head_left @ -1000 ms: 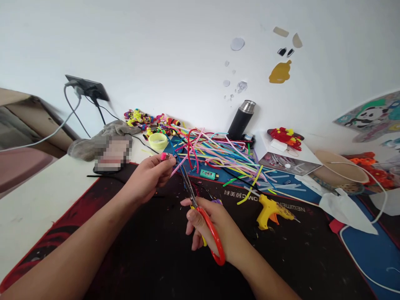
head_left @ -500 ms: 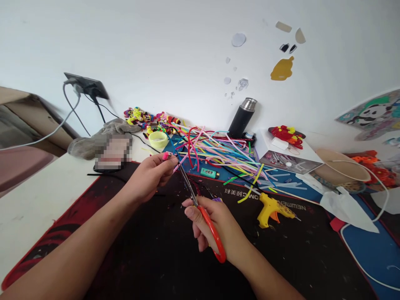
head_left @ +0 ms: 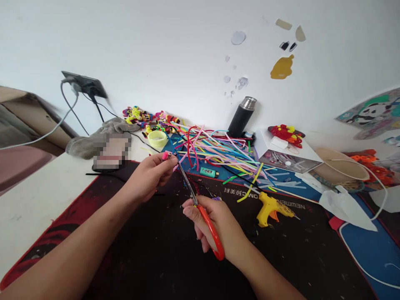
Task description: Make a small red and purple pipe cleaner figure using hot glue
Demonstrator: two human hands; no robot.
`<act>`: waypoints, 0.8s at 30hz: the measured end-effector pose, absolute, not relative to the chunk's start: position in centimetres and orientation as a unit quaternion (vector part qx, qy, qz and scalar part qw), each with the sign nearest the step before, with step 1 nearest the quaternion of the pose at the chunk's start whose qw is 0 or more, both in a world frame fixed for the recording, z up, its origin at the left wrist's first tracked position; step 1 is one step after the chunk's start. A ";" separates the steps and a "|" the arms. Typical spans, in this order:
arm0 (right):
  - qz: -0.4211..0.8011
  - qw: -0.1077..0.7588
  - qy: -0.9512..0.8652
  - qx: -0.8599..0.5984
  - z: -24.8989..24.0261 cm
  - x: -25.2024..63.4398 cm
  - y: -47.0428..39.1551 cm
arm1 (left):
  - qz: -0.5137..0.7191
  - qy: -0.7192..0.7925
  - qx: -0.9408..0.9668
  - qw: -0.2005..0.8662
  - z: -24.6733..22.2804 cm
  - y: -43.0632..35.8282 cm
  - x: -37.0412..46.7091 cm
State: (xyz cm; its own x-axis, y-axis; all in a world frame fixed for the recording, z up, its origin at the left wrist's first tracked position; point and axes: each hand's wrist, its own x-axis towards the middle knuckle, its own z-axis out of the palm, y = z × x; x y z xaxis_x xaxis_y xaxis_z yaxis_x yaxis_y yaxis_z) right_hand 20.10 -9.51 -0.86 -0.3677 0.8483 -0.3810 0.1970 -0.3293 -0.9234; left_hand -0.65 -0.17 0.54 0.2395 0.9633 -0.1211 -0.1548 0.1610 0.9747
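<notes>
- Two hands work over a black mat [head_left: 150,258], near each other but not touching.
- Left hand [head_left: 150,175] is pinched shut on a small pink piece [head_left: 164,156] at its fingertips; what the piece is made of is too small to tell.
- Right hand [head_left: 215,225] is closed through the red handles of the scissors [head_left: 200,208], whose blades run up to just beside the pink piece; whether the blades are parted or closed cannot be told.
- Judging by its size, the pink piece should be very light and easy to drop or crush, so a fingertip pinch close to the cut line looks right.
- Scissors look stiff and sharp at the tips; the handle loops are the safe place to hold.
- Beyond the hands lies a loose heap of coloured strips [head_left: 218,152], thin, bendy and likely to tangle.
- A yellow glue gun [head_left: 270,206] lies on the mat to the right, apart from both hands.
- Containers: a black flask [head_left: 241,118] stands upright by the wall with its cap on, contents hidden; a tan bowl [head_left: 339,171] sits far right, its inside not clear; a yellow tape ring [head_left: 158,138] sits behind the left hand.
</notes>
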 end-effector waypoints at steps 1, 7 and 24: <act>0.640 0.251 -0.522 -0.505 -0.8 20.1 -9.5 | 0.443 0.428 0.472 0.631 0.5 -0.2 -0.6; 0.637 0.247 -0.522 -0.510 -0.9 20.0 -9.5 | 0.442 0.427 0.472 0.632 0.3 -0.2 -0.7; 0.641 0.245 -0.513 -0.516 -0.4 20.0 -9.6 | 0.525 0.400 0.400 0.636 0.8 0.4 -1.3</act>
